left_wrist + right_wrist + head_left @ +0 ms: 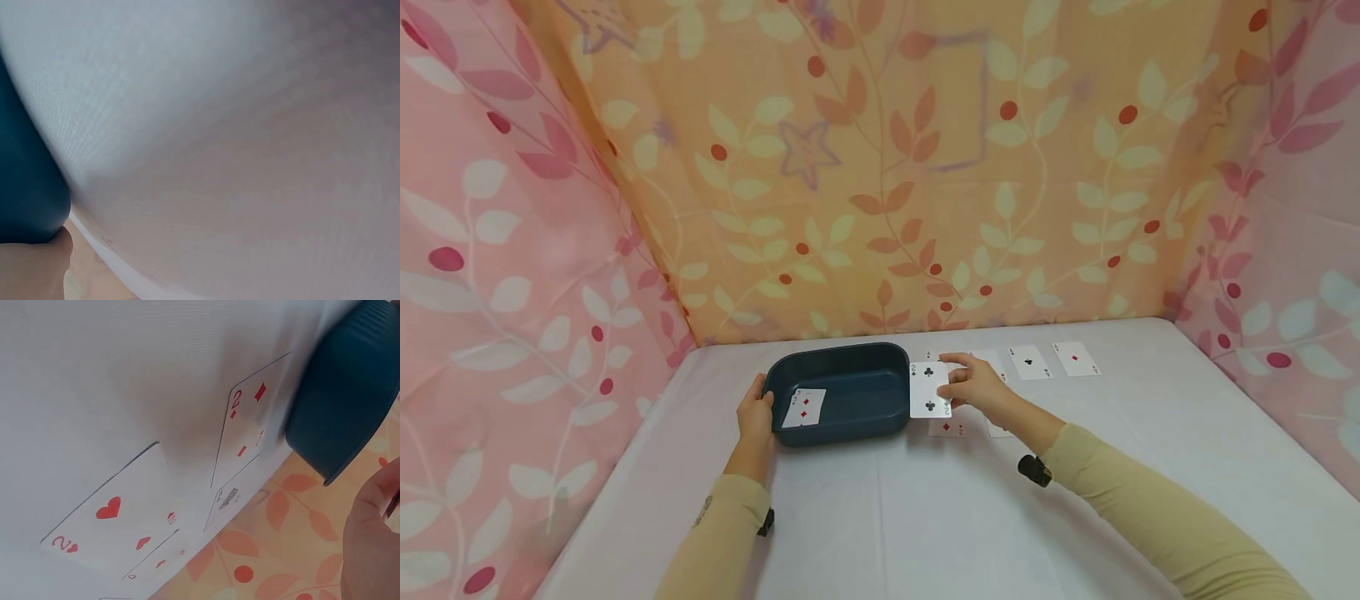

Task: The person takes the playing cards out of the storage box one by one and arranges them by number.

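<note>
Left hand (756, 414) had the tray (867, 398) gripped by its left end; right hand (977, 386) came in kinda slanted from the tray's right, pinching a card (928, 388).

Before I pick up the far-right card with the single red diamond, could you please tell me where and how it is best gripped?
I'd pinch the red diamond card by its right edge, coming from the right. It lies flat on the white cloth, so that edge likely needs lifting first; the black-suited card lies on its left, leaving the right side free.
</note>
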{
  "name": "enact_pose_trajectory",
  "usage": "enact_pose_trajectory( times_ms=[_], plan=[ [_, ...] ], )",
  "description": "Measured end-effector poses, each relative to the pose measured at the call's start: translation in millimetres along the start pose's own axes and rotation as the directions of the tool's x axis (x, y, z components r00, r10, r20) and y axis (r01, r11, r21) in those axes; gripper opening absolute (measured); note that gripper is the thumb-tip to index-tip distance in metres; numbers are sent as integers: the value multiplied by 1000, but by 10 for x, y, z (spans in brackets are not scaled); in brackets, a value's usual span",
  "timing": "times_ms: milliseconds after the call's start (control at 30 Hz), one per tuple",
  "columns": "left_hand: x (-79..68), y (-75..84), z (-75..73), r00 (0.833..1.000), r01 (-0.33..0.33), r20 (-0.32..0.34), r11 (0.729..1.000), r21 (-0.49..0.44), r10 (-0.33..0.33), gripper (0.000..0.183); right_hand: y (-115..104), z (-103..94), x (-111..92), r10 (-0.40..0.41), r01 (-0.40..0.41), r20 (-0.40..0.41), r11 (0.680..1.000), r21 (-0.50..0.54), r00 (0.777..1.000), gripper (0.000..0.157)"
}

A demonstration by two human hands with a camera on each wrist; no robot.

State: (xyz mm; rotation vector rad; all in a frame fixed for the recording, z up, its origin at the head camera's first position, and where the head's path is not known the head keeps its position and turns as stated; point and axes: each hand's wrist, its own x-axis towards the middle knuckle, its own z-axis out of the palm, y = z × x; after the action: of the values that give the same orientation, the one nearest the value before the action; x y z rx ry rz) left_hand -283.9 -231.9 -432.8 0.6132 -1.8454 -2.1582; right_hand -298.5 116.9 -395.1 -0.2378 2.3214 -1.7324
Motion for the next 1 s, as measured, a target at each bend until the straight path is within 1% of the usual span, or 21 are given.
enact_pose_trajectory(
  times_ms=[233,533,767,833,1000],
  plan=[
    [-8,13,4,1000,11,1,1000,1,-11,51,48,-80,-55,-10,10,8,1000,24,1000,65],
    [-17,12,4,1000,13,11,1000,2,-13,51,77,-198,-119,-12,12,9,1000,-11,1000,67],
    [-22,2,8,1000,15,3,1000,8,-15,51,116,-322,-179,-35,35,13,999,16,999,68],
    [-20,2,10,1000,15,0,1000,7,-15,51,131,-351,-195,-33,33,7,999,18,999,69],
    [-20,5,14,1000,20,0,1000,-5,-20,51,151,-412,-237,-2,2,-12,1000,7,1000,69]
  ],
)
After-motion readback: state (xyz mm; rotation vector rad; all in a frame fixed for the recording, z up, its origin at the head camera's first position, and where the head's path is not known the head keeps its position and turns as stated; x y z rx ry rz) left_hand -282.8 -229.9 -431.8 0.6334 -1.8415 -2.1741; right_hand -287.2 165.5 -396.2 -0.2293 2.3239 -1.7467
